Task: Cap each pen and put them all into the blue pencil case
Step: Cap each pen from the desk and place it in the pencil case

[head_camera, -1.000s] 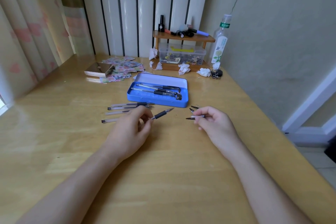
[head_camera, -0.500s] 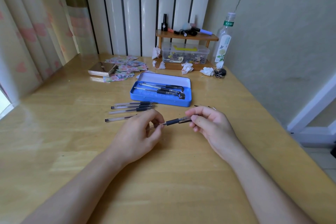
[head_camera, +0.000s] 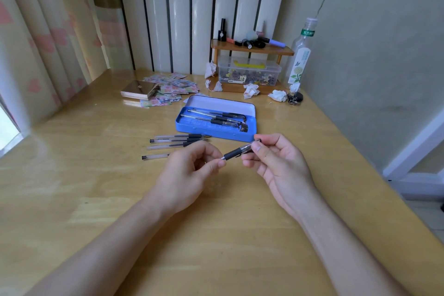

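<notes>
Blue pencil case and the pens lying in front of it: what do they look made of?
The blue pencil case looks like thin painted metal: crisp rolled rim, pale glossy inside of the lid; hard plastic is possible. The loose pens look like clear plastic barrels, with the refill showing through, and matte black grips, probably rubber.

One pen (head_camera: 236, 151) with a black grip is up off the table, tilted, held at both ends by fingers. The blue pencil case (head_camera: 216, 131) lies open and flat behind it, with capped pens (head_camera: 216, 116) lying side by side inside. Four more pens (head_camera: 177, 142) with clear bodies lie in a row on the table, just left of the case's front.
</notes>
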